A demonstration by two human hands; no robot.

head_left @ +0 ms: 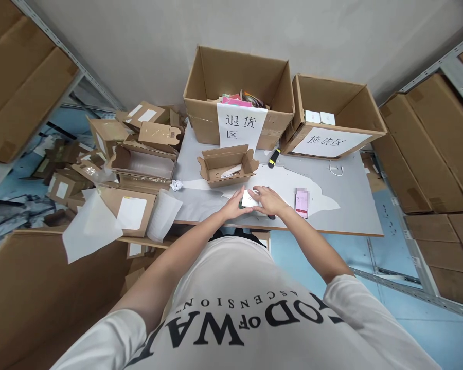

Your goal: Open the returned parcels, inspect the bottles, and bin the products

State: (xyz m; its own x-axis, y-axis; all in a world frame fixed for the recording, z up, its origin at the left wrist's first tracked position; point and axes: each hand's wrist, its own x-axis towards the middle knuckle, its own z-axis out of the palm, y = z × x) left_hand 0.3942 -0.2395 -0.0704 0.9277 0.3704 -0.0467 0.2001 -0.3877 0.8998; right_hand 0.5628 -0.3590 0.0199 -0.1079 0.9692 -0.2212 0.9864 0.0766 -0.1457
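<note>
wall: plain grey | floor: light blue | shelving: metal racks both sides, stacked cartons

Matt brown corrugated cardboard makes up the open boxes and the small carton. Plain white paper labels hang on them. The table looks smooth and matt grey. The phone shows a glossy screen, probably glass.

Even, soft overhead light keeps the scene bright, with only faint shadows under the hands on the tabletop. Focus is sharp centrally, but the wide lens bends shelves and boxes strongly toward the edges.
</note>
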